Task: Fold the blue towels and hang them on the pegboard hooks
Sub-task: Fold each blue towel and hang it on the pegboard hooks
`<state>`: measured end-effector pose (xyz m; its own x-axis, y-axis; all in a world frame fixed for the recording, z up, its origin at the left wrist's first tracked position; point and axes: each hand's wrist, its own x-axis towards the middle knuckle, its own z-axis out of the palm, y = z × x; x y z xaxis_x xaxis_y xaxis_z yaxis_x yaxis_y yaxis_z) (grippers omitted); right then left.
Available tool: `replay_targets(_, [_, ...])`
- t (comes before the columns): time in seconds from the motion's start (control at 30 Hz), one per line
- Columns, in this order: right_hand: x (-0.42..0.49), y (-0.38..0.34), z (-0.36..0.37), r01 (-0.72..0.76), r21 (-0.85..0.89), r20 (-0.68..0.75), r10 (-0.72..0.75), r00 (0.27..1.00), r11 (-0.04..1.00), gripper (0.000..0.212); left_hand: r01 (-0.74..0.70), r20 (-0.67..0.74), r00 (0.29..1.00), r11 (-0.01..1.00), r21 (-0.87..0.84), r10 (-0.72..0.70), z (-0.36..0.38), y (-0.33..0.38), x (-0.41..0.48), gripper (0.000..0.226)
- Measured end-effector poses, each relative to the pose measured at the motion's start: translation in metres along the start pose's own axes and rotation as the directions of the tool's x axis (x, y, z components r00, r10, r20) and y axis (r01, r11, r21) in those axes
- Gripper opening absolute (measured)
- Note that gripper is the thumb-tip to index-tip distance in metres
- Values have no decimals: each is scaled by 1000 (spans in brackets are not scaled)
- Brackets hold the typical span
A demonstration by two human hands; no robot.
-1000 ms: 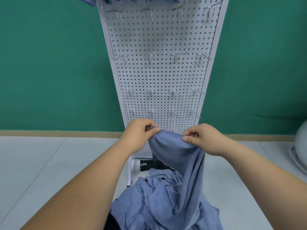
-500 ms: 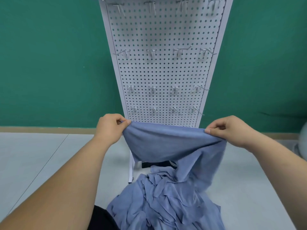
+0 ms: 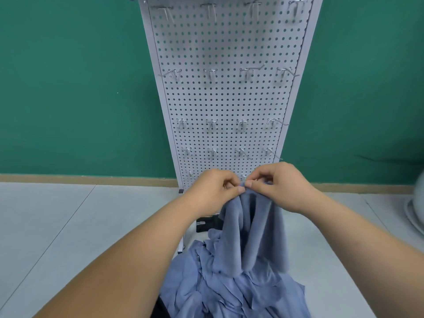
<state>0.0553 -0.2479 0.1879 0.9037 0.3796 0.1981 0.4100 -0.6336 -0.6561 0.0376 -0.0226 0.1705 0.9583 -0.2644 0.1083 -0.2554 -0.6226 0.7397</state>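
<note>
Both the left hand (image 3: 214,191) and right hand (image 3: 281,187) are pinched, touching, on the blue towel (image 3: 250,228); its edges should be evened before the twelve-o'clock hooks (image 3: 211,74) are approached.

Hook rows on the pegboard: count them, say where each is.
5 hook rows: top edge, upper board, middle, lower, and a lowest one partly hidden behind the left hand and right hand.

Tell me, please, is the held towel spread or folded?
Folded over: left hand and right hand pinch the towel, its top edge bunched together, so it hangs doubled onto the pile.
</note>
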Motion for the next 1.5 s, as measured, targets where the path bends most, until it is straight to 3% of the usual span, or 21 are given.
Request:
replay_targets(0.2, [-5,26,-15,-111,-11,22,111,994,994,12,126,-159,982,981,150,-102,-24,-23,5,8])
replay_targets(0.27, [-5,27,-14,-116,-24,16,116,993,993,12,120,-134,986,982,147,-101,-22,-26,2,2])
replay_targets(0.4, [-4,12,-2,-11,-5,26,11,1000,1000,7,-17,12,1000,1000,25,16,-5,-11,-1,33])
replay_targets(0.5, [-2,1,3,48,-3,35,-48,998,999,5,-47,-12,999,999,27,47,3,-7,2,9])
replay_targets(0.6, [-2,5,0,19,-26,29,-18,999,999,6,13,-24,1000,998,67,-12,-3,-11,4,7])
replay_targets(0.8, [-3,29,-21,-104,-127,32,109,994,987,8,143,-186,975,983,112,-120,-27,-29,5,10])
replay_targets(1.1, [-13,53,-47,-211,-192,-23,210,977,958,14,322,-393,883,940,114,-254,-43,-49,6,18])
replay_targets(1.2, [-13,52,-46,-220,-90,-29,218,976,971,14,315,-418,875,943,110,-244,-41,-45,6,16])
replay_targets(1.3, [-10,43,-44,-222,121,-44,228,973,968,14,267,-439,870,963,35,-225,-40,-39,8,9])
replay_targets(1.4, [-9,25,-45,-192,461,-75,254,964,866,11,177,-469,857,977,-121,-213,-42,-31,9,7])
replay_targets(1.5, [-8,9,-46,-119,573,-139,239,961,811,11,126,-453,861,959,-252,-232,-39,-21,9,10])
